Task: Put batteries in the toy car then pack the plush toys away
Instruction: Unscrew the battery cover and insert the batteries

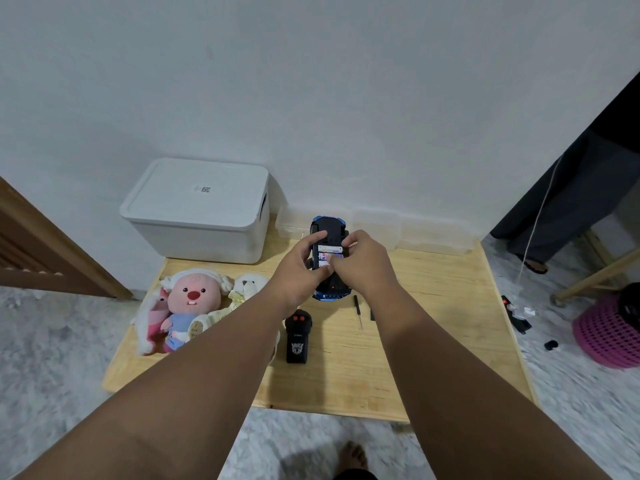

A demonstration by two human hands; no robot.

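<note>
My left hand [300, 268] clamps the upturned black-and-blue plastic toy car [328, 233]; my right hand [360, 261] pinches a white battery [330, 249] in its bay. Right fingertips hide the lower cell.

Storage box [197, 209] behind plush toys [194, 306]; toy car [329, 226] right of both.

Two bare forearms, no sleeves in view up to frame edge. No watch, bracelet or ring visible on left hand [300, 268] or right hand [360, 263]. Fingernails short, unpainted where visible. Bare foot [353, 455] at 6 o'clock, toes showing, no shoe or sock. Dark garment edge just below foot, detail unclear.
</note>
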